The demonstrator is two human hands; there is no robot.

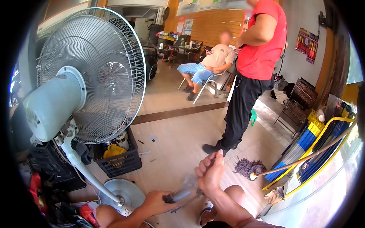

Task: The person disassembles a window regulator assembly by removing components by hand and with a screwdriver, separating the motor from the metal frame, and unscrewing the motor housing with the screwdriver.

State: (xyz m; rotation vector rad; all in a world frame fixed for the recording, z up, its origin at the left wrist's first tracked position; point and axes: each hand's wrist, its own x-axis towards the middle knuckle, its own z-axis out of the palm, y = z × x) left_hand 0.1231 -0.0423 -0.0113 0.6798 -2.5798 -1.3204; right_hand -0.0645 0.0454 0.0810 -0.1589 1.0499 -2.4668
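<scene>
Low in the middle of the head view, my left hand (157, 202) is closed around a dark and grey tool (178, 196), whose grey end points right. My right hand (211, 173) is raised just right of it, with the fingers curled and the thumb pressed against them. What those fingers grip is hidden. A thin dark strip (190, 201) runs between the two hands, below the grey tool. Its ends are hard to make out. A pale blur lies over the space between the hands.
A large standing fan (57, 102) fills the left side, beside a black crate (118, 163) with yellow items. A person in red (262, 45) stands ahead; another person (218, 57) sits behind. At right are a mop (249, 169) and a rack with blue-yellow packs (310, 131).
</scene>
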